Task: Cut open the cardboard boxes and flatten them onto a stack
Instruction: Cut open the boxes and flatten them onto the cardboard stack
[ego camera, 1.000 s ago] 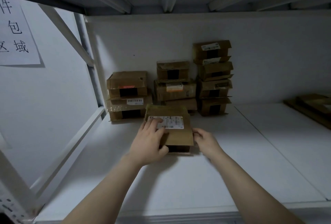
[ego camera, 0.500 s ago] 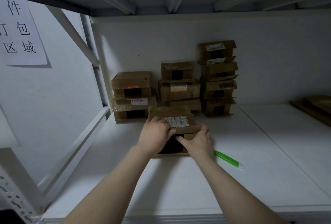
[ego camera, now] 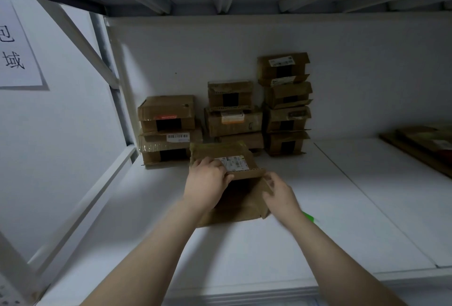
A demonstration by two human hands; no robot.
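Note:
A small cardboard box with a white label lies on the white shelf in front of me, its near end opened and its flaps spread toward me. My left hand grips the top panel at its front edge, fingers curled over the lip. My right hand pinches the right side flap. A green cutter lies on the shelf just right of my right wrist, mostly hidden by my forearm.
Several closed cardboard boxes stand stacked against the back wall. Flattened cardboard lies at the far right of the shelf. A slanted white frame brace and an upright post run along the left side. A shelf overhead is close.
The box's near end has opened further and its flaps have folded out toward me. My right hand moved from the front edge to the right flap, covering most of the green cutter.

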